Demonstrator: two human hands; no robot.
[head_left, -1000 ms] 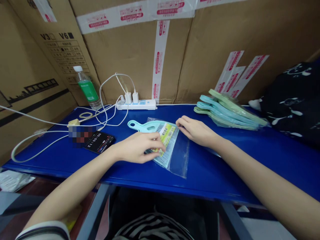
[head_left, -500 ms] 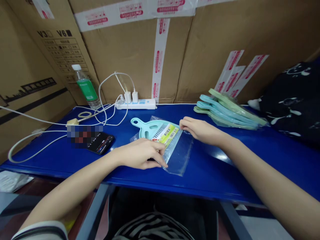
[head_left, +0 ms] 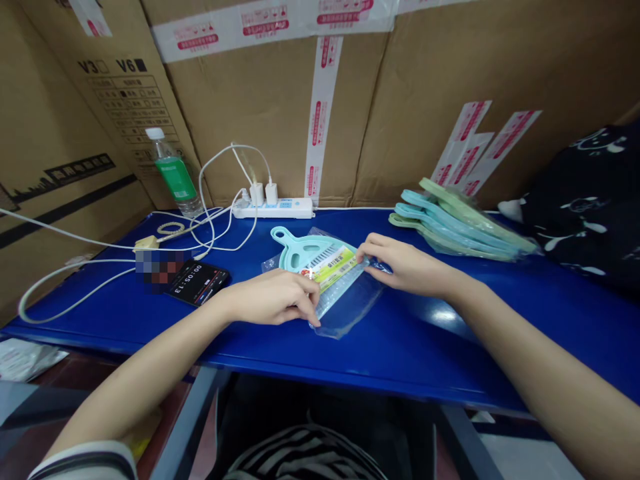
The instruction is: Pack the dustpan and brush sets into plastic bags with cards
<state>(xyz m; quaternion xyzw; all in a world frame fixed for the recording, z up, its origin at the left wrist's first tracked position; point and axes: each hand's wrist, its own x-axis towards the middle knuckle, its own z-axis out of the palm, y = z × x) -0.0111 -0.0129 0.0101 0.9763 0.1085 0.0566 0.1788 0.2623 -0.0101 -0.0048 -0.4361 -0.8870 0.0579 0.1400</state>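
A small mint-green dustpan (head_left: pixel 296 243) lies flat on the blue tabletop, its handle with a hole pointing up and left. On it sits a yellow-green label card (head_left: pixel 336 268) beside a row of dark bristles. A clear plastic bag (head_left: pixel 345 321) surrounds it and reaches past its front edge. My left hand (head_left: pixel 273 297) grips the dustpan's near-left corner through the film, fingers bent. With thumb and fingers pinched, my right hand (head_left: pixel 400 261) holds the far-right corner. My left fingers cover part of the dustpan's near side.
Several bagged dustpans (head_left: pixel 460 227) in pale blue and green are piled at the right, near a dark patterned fabric (head_left: pixel 585 200). At the left are a phone (head_left: pixel 200 283), white cables, a water bottle (head_left: pixel 176 177) and a power strip (head_left: pixel 290 209). Cardboard walls (head_left: pixel 270 113) stand behind.
The dustpan has turned slightly, with its handle shifted right. My left hand has moved a little up and left with the near corner; my right hand now sits closer over the far corner.
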